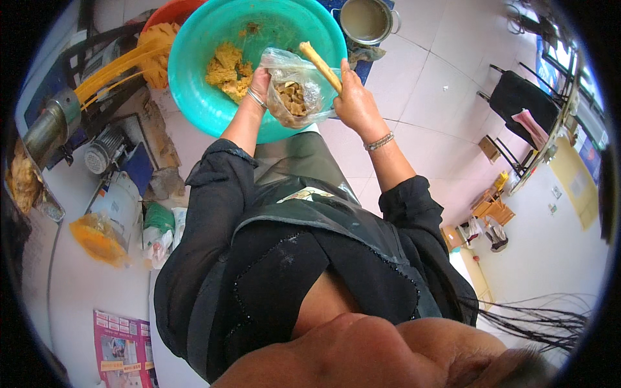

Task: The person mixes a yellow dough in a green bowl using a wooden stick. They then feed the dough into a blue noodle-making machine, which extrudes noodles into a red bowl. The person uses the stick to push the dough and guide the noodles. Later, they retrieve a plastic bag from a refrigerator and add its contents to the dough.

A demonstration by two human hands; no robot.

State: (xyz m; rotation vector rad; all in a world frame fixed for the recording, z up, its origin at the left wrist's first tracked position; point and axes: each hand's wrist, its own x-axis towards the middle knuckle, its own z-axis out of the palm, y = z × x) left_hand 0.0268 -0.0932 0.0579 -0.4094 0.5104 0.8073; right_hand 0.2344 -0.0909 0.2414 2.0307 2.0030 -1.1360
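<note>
My left hand point(259, 85) grips the left side of a clear plastic bag point(314, 83). Brown, flat chunks point(291, 98) lie inside the bag, which hangs over the near part of a large turquoise basin point(194, 100). A pale wooden stick point(318, 64) slants up and left out of my right hand point(356, 103), whose fingers are closed round its lower end. The bag's right edge meets that hand; whether the fingers pinch it too, I cannot tell. Crumbly yellow dough point(228, 70) sits in the basin's left side.
At left, yellow strands point(123, 61) stretch from a machine's metal pipe point(55, 126) over an orange-red basin point(169, 13). A motor point(103, 152) stands below them. A metal pot point(365, 22) is beyond the basin at right. A black chair point(522, 100) stands farther right.
</note>
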